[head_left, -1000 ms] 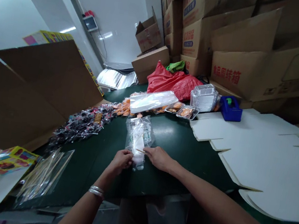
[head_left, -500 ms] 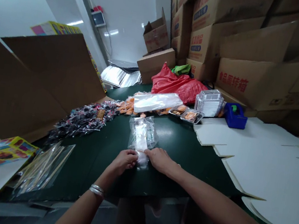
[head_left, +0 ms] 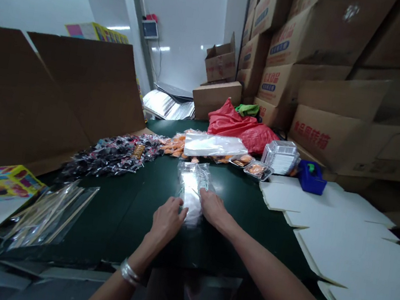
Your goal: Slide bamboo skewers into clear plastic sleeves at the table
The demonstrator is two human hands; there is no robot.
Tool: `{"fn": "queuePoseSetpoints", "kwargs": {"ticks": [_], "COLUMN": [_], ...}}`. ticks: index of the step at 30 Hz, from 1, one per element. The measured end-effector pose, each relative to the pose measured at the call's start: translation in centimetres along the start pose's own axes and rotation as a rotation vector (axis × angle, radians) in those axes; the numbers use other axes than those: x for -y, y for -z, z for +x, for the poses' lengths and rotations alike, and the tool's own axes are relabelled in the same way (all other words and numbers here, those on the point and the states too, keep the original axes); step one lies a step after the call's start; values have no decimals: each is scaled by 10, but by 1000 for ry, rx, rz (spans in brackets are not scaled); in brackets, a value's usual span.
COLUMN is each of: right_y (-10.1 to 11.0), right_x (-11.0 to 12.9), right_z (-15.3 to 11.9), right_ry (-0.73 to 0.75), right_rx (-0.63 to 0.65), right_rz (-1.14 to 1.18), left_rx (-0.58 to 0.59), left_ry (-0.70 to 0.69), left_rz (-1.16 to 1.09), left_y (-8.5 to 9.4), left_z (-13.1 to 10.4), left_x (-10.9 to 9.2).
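Observation:
A clear plastic bag [head_left: 193, 196] with a white strip inside lies lengthwise on the dark green table [head_left: 129, 219] in front of me. My left hand [head_left: 169, 218] is at the bag's near left edge, its thumb and fingers curled together there. On the opposite side, my right hand [head_left: 213, 208] pinches the bag's right edge, fingertips pointing inward. What exactly lies under the fingertips is too small to make out. Beyond the bag, a stack of clear plastic film [head_left: 215, 146] rests over orange packets [head_left: 174, 144].
Dark wrapped packets [head_left: 112, 157] are heaped at left, near bagged wooden sticks [head_left: 51, 215] and a cardboard box [head_left: 81, 87]. To the right are white card sheets [head_left: 351, 243], a blue tape dispenser [head_left: 311, 177], plastic trays [head_left: 279, 157] and filled trays [head_left: 258, 170]. A red bag [head_left: 241, 126] lies behind.
The view has tilted and shifted. My left hand has turned more back-up beside the bag. My right hand has slid a little farther up the bag's right side.

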State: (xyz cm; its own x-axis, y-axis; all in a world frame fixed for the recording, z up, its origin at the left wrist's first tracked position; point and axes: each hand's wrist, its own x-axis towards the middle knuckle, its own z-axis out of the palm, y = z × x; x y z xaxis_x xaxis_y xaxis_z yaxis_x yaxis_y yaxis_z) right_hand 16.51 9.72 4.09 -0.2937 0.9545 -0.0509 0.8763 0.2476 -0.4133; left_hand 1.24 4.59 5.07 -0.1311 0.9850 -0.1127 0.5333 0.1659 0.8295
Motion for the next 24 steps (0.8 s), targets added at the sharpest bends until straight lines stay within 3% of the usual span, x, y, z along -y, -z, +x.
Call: {"fn": "queuePoseSetpoints", "kwargs": {"ticks": [3, 6, 10, 15, 24], "right_y": [-8, -14, -16, -11, 12], "right_x": [-10, -17, -18, -12, -17], "right_z": [-1, -4, -8, -14, -28], "right_ry": [-12, -22, -13, 31, 104], "right_rx": [-52, -98, -140, -137, 64], "right_rz": [52, 115, 201, 316, 484], "left_rx": [40, 265, 426, 404, 296], "left_ry": [-17, 200, 479, 486, 467], "left_rz": [-24, -281, -627, -632, -845], "left_y": [2, -4, -15, -32, -55], "left_z": [-5, 5, 28, 42, 40], "left_x": [-7, -10, -11, -18, -13]}}
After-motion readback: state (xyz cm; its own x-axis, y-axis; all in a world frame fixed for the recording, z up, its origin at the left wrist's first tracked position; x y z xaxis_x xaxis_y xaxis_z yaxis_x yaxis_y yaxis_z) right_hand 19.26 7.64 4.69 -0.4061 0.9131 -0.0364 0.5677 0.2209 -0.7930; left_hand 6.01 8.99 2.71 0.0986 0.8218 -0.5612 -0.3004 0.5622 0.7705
